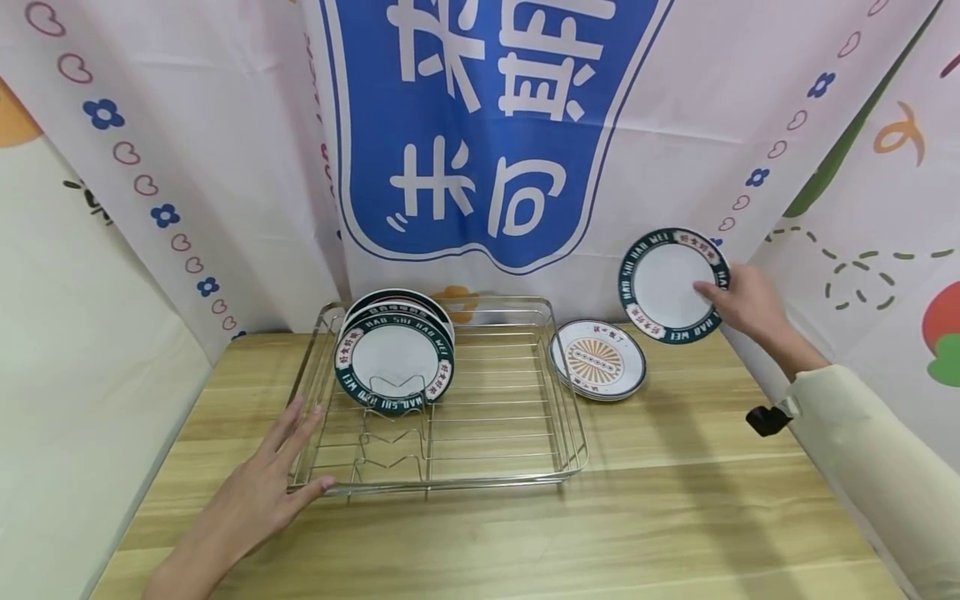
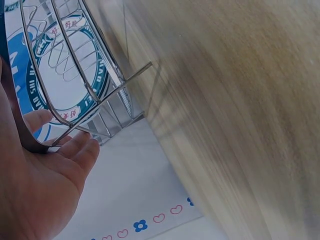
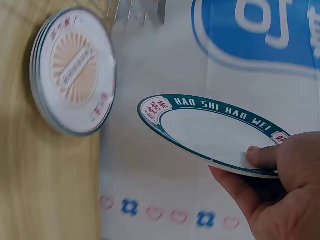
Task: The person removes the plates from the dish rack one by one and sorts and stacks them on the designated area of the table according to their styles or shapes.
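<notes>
My right hand point(image 1: 750, 304) holds a white plate point(image 1: 667, 283) with a dark green lettered rim, raised above the table's right side. In the right wrist view its thumb lies on the plate's face and its fingers are underneath. My left hand point(image 1: 258, 492) rests at the near left corner of the wire dish rack point(image 1: 487, 482), fingers spread along the side. In the left wrist view its fingertips point(image 2: 87, 155) are by the rack's rim. Several plates point(image 1: 393, 362) lean in the rack's left part, the front one green-rimmed.
Right of the rack lies a stack of white plates point(image 1: 597, 360) with an orange sunburst pattern. The rack stands on a wood-grain table point(image 1: 510, 542). A printed cloth point(image 1: 480, 275) hangs behind the table, and a pale wall point(image 1: 75, 317) is on the left.
</notes>
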{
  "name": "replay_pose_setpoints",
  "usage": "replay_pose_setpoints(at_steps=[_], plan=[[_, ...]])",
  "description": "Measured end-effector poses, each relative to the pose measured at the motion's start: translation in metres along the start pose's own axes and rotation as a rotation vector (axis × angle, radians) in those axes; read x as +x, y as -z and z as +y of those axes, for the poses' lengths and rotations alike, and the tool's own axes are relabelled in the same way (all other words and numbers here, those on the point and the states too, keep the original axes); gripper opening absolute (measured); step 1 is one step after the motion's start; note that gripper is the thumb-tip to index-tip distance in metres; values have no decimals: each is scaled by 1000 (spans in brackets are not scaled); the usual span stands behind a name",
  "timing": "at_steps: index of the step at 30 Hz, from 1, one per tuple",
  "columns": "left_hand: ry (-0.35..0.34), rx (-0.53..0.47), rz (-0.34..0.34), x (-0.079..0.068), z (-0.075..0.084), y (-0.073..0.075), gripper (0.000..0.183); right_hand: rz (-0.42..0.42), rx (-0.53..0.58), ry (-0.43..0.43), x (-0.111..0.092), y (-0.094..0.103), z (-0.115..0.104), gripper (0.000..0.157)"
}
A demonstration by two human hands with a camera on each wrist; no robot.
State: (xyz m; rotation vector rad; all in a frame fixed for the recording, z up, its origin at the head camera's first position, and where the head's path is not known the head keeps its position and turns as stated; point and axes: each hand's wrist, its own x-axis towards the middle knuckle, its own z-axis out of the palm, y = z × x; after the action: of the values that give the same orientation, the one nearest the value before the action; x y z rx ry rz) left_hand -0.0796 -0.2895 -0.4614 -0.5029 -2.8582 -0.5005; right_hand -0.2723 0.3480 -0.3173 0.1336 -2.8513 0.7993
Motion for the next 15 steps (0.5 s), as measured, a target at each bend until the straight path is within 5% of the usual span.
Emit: replay_pose_setpoints(at_steps=[7, 15], plan=[[-19, -3, 21, 0, -1, 0, 99, -21, -29, -193, -7, 3, 60, 40], [-26, -11, 30, 0, -1, 0, 98, -97, 51, -374, -21, -1, 102, 41]])
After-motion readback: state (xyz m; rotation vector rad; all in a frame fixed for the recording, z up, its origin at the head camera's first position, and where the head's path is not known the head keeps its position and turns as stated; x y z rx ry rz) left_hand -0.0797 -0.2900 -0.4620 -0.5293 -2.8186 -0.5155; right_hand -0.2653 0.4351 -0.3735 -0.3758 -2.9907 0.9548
